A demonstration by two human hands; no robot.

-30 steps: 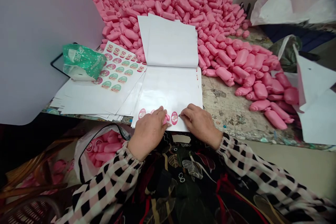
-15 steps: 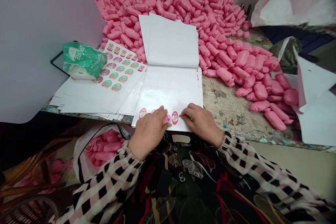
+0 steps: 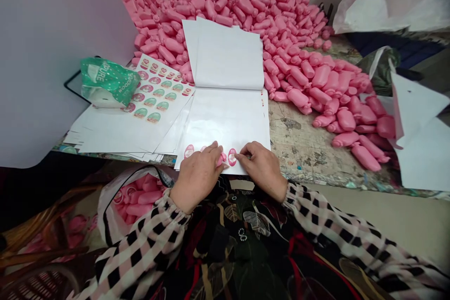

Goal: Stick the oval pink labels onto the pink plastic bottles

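My left hand (image 3: 198,171) is closed over a small pink bottle (image 3: 222,158), of which only the neck end shows past the fingers. It rests on the bottom edge of a white sticker sheet (image 3: 225,115). Just right of it lies an oval pink sticker (image 3: 232,157) on the sheet. My right hand (image 3: 260,164) has thumb and forefinger pinched together at that sticker's right edge; whether they grip it is hard to see. Another oval sticker (image 3: 189,151) sits at the sheet's lower left, and one more is partly under my left hand.
A large heap of pink bottles (image 3: 246,0) covers the back and right of the table. Left are more sticker sheets (image 3: 119,131) and a green plastic packet (image 3: 108,79). Below the table edge, a white bag (image 3: 105,211) holds pink bottles. Loose white paper (image 3: 422,150) hangs at right.
My right hand has moved left, its fingertips now touching the edge of the oval sticker. My left hand stays on the bottle. The whole view has shifted slightly.
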